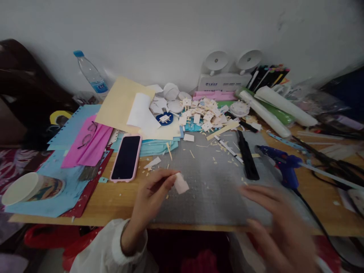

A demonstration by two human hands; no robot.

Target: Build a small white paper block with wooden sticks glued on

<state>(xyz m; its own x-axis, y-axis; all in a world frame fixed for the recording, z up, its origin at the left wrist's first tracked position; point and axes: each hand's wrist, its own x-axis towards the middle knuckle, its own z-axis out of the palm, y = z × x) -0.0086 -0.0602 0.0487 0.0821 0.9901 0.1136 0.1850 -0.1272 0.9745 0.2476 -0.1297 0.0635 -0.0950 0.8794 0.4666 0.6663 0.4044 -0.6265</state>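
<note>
As far as I can see from here, left hand [150, 199]: lower centre, thumb and fingers pinched on the upper-left corner of a pale card piece [181, 184].
Right hand [284, 223]: lower right, blurred, fingers apart, nothing visible in it.
Card piece: just below frame centre, over grey mat [199, 208]. Looks light, thin, slightly stiff; would probably crease if squeezed. Best held lightly by corner or edges.
Glue gun [286, 168]: right side of frame.
Cut-outs [207, 115]: heaped upper centre.
Phone [125, 159]: left of centre.
</note>
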